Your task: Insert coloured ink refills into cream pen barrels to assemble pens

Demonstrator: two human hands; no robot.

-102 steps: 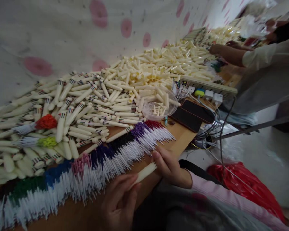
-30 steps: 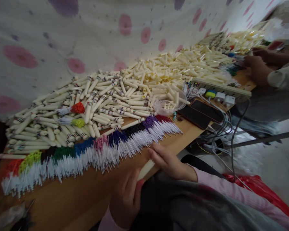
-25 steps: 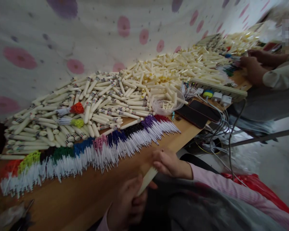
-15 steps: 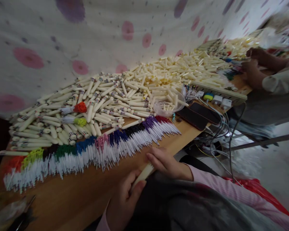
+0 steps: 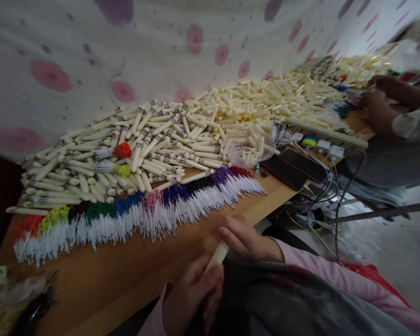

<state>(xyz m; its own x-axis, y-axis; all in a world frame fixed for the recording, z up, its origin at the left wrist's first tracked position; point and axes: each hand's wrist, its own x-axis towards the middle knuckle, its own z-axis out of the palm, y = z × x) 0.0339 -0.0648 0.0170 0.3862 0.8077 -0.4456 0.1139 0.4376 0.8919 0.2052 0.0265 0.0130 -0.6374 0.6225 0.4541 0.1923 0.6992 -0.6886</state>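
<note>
My left hand [image 5: 198,284] wraps round a cream pen barrel [image 5: 217,256], held at a slant above my lap at the table's front edge. At the barrel's upper end, thin white ends show. My right hand [image 5: 243,237] has its fingers closed beside that end; what lies between them is hidden. Beyond my hands, a long row of pen refills [image 5: 196,205] lies sorted by colour, white tubes towards me. Behind the row are heaped cream multicolour pens [image 5: 161,137]. An orange-ended refill bundle [image 5: 117,150] and a yellow-ended refill bundle [image 5: 117,169] rest on that heap.
Cream barrels [image 5: 259,102] pile up against the patterned curtain [image 5: 154,42]. A clear bowl [image 5: 243,156], dark phones [image 5: 290,170] and a power strip [image 5: 331,135] with cables stand at the right. Another person's hands [image 5: 376,95] work further right. A black-handled tool [image 5: 38,303] lies front left.
My view has shifted slightly, so the table sits a little further right. My left hand has moved right and closer to my right hand, with more of the barrel covered.
</note>
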